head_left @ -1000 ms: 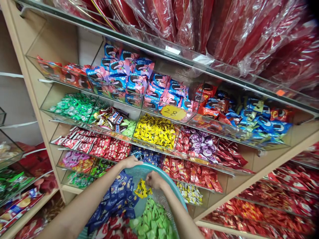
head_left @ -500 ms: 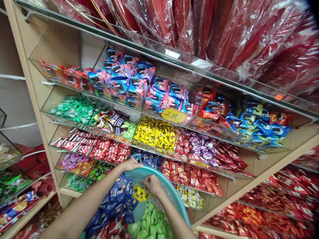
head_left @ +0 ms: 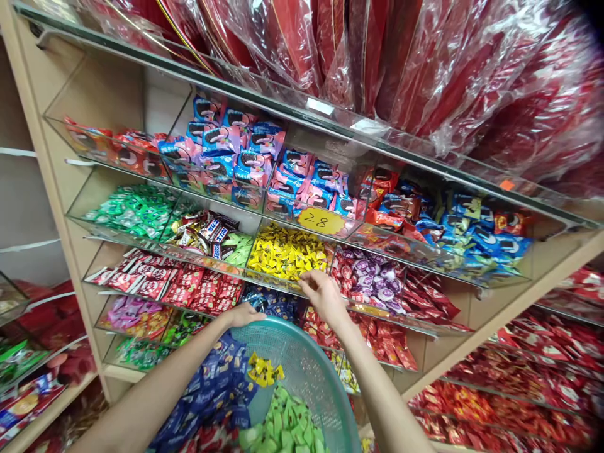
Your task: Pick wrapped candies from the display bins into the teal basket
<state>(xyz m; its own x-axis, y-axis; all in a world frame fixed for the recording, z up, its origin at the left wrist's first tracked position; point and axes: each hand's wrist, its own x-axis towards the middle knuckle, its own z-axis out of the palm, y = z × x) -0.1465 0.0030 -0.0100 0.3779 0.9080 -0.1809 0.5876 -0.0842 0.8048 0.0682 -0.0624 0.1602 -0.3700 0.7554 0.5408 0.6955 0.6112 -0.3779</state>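
Observation:
My left hand (head_left: 245,314) is closed on the far rim of a teal plastic basket (head_left: 325,371). Inside the basket lie dark-blue wrapped sweets (head_left: 207,384), light-green packets (head_left: 287,421), a small heap of yellow-wrapped candies (head_left: 265,370) and some red packets at the near edge. My right hand (head_left: 325,296) is up at the front edge of a clear shelf compartment full of yellow candies (head_left: 287,251). Its fingers are partly bent and slightly apart, and I see no candy between them.
Purple candies (head_left: 370,274) fill the compartment to the right, and snack bars (head_left: 217,233) the one to the left. Above hangs a clear shelf front with a yellow "28" price tag (head_left: 321,220). Red plastic-wrapped bundles (head_left: 292,44) lie on top. More red sweets (head_left: 519,365) are at the right.
My right hand has moved up and right, out of the basket to the yellow candy compartment, its fingers loosening. My left hand stays on the rim. The view has shifted slightly.

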